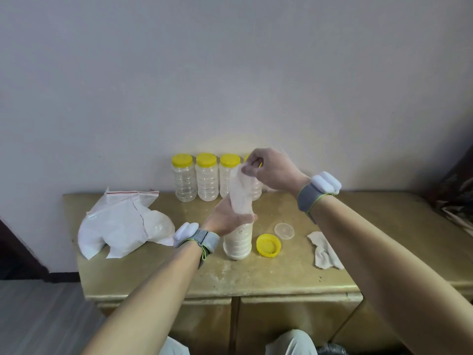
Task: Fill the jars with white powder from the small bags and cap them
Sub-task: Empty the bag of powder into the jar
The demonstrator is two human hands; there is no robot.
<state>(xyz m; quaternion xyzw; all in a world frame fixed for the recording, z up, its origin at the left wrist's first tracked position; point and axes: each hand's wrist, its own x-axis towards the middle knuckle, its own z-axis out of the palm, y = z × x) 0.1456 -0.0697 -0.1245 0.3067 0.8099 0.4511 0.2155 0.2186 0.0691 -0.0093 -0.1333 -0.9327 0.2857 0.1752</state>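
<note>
Centre frame I see left hand (226, 216) clasping the powder-filled jar (238, 242) (uncapped), right hand (271, 169) pinching the small bag (240, 193) above

cabinet top (281, 275) | open jar (238, 242) under left hand (225, 216) | yellow lid (268, 245), clear disc (284, 230) right of it | zip bag (120, 224) left | capped jars (207, 180) behind
</note>
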